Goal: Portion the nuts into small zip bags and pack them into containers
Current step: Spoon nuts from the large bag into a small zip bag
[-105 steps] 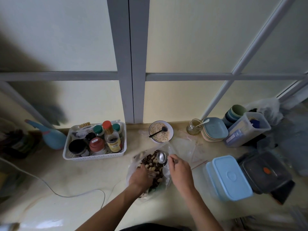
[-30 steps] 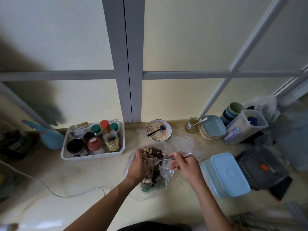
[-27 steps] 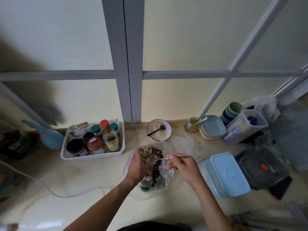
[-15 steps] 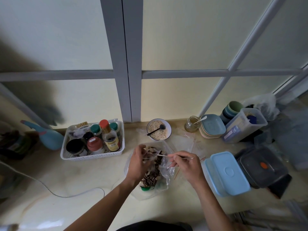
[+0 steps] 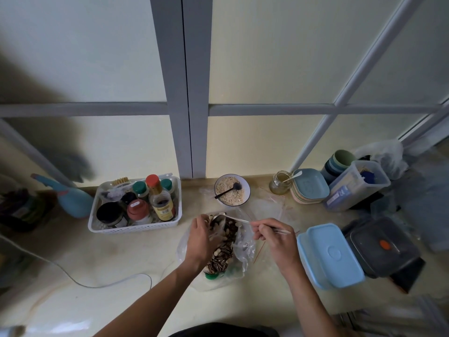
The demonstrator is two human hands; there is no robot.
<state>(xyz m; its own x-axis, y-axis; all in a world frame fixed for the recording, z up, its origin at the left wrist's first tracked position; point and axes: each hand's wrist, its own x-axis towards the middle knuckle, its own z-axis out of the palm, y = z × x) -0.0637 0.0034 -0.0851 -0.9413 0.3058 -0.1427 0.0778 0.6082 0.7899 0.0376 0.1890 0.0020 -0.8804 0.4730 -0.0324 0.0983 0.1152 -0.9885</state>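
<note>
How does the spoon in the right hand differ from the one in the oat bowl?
The metal spoon is silver, pinched by the right hand, its bowl over the bag of nuts that the left hand holds. The dark spoon is black, shorter-looking, untouched, resting in the oat bowl. Both point their handles away from the food.

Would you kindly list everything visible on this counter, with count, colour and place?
nut bag: one, clear, counter centre
spoon: one, metal, over bag mouth
oat bowl: one, white, black spoon inside, behind bag
basket: one, white, holds bottles and jars, left
spray bottle: one, blue, far left
jar: one, glass, right of bowl
plates: stack, blue on top, right rear
blue container: one, lidded, right
dark container: one, orange spot, far right
cable: one, white, front left
left hand: holds bag rim
right hand: pinches spoon handle
</note>
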